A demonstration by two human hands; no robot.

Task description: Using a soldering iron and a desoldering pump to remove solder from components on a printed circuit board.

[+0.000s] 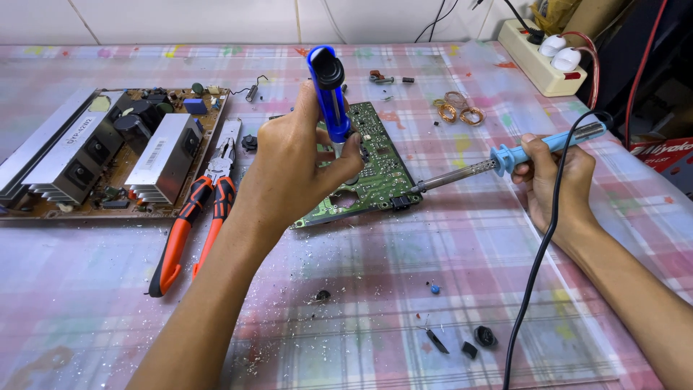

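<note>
The solder sucker [328, 90] is glossy blue plastic with a black cap, and beside it the soldering iron [505, 159] has a matt light-blue plastic handle and dull metal shaft. Left of the sucker, pliers [195, 227] wear rubbery orange-and-black grips (jaws bare metal), all on a shiny plaid plastic tablecloth [375, 289].

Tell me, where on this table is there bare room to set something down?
The widest bare patch is the near-left tablecloth, below the orange-handled pliers. Another lies between the left hand and right hand, above small black bits. Around both circuit boards it is crowded.
</note>
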